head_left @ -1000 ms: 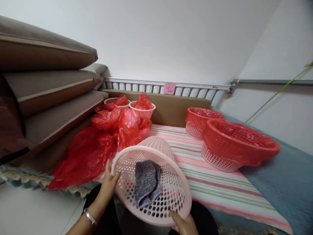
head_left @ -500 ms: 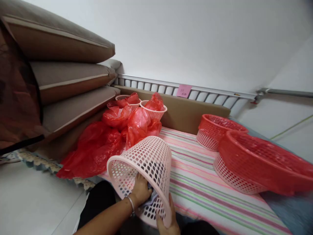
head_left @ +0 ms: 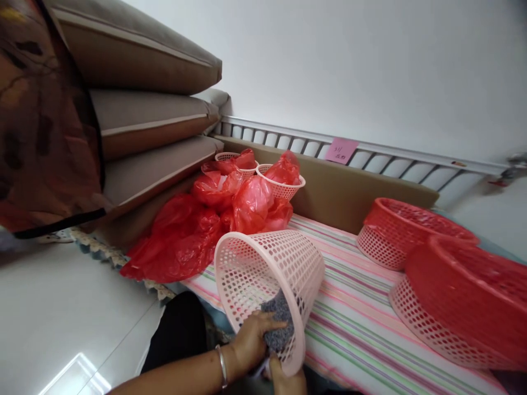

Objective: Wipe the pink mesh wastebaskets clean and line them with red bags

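Left hand had moved rimward, holding grey cloth in the basket, whose rim the right hand clutched by the striped cover's near edge.

Stacked cushions, white wall, seemingly a radiator.

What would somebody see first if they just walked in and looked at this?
Probably the shiny red plastic bags, heaped on the striped cloth beside the stacked cushions. Next, perhaps the pale pink basket tipped on its side in front, with the left hand on a grey cloth at its mouth and the right hand at its rim.
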The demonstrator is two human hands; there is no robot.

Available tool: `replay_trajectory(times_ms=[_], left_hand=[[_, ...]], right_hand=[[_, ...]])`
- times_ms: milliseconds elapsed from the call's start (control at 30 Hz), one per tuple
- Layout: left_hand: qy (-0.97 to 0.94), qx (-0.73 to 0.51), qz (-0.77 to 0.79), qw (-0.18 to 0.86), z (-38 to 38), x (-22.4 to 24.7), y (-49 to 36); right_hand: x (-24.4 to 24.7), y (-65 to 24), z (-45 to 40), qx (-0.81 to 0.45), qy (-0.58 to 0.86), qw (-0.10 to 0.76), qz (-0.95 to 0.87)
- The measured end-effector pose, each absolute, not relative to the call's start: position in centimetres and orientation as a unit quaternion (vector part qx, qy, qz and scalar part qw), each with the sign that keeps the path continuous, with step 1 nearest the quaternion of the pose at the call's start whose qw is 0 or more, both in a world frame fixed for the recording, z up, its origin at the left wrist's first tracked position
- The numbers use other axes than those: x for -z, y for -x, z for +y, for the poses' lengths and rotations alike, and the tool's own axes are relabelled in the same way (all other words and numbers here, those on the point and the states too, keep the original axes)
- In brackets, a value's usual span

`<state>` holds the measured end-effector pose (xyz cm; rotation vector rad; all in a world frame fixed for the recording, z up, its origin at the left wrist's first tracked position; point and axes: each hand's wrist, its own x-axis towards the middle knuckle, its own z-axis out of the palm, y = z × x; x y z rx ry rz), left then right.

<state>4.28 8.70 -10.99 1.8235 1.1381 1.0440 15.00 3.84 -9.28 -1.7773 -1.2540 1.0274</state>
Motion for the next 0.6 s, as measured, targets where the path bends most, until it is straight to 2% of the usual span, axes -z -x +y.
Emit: replay_trajectory(times_ms=[167,267,433,600], left_hand=[[-0.889,-0.159,0.424,0.073,8.6,11.6,0.4],[-0.893,-0.130,0.430,0.035,10.0,12.1,3.5],[-0.872,-0.117,0.476,-0.010,12.4,13.3,6.2],[-0.851,-0.131,0.507,0.029,12.1,14.5,6.2]], right_hand=[[7.1,-15.1,3.8,-0.426,0.671,0.409,-0.449],[5.2,-16.1,3.8,-0.421,0.663,0.424,-0.451],[3.4,-17.7,4.1,-0.350,0.659,0.389,-0.540],[6.7,-17.6,3.9,-0.257,0.650,0.400,-0.593]])
